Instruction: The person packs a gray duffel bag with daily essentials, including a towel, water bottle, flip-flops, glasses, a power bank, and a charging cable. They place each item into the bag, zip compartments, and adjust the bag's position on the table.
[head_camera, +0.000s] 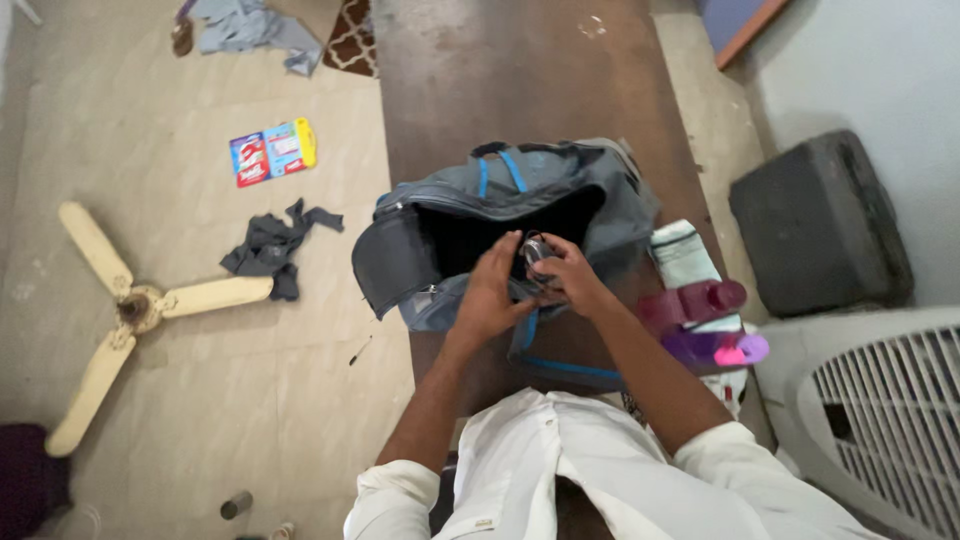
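A grey duffel bag (440, 215) with blue trim lies unzipped on a long brown table (520, 80). Both my hands are over the bag's front edge. My left hand (490, 290) and my right hand (565, 275) together hold a small shiny object (536, 252) at the bag's dark opening; what it is cannot be told. Right of the bag lie a folded white cloth (683, 255), a maroon bottle (695, 300) and a purple bottle (715, 347), apart from my right forearm.
On the floor to the left lie a detached cream ceiling fan (130, 305), a dark rag (275, 245), a colourful packet (273, 152) and grey clothes (245, 25). A dark box (820, 220) and a white air cooler (880, 400) stand at the right.
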